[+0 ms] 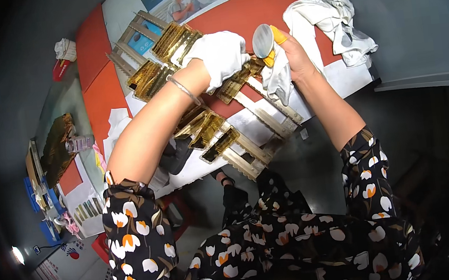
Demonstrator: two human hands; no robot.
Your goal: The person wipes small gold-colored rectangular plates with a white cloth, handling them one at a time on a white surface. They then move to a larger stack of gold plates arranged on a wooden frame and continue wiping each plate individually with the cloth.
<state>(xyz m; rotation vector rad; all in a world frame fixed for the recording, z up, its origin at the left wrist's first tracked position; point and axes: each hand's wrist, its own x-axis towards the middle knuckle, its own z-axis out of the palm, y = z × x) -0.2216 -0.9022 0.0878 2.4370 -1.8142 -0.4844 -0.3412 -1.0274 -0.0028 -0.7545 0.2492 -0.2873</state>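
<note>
My left hand (220, 59) is wrapped in white cloth or a loose white glove that hides its fingers. It is over the gold plates on the rack, and whether it grips one does not show. My right hand (297, 58), with orange-yellow finger cots on at least two digits, pinches a round, shiny, silver-grey disc (263, 41). A white cloth (278, 79) hangs beneath that hand. Glossy gold plates (174, 40) stand in rows on notched pale metal racks (261, 109). More gold plates (210, 129) sit toward the near side.
A red-orange mat (254, 7) covers part of the white table. Crumpled white cloths (326, 12) lie at the far right. A bottle (79, 144) and blue trays (50, 201) are at the left. Under my left forearm is a dark object (176, 157). A red stool (180, 215) stands below the table.
</note>
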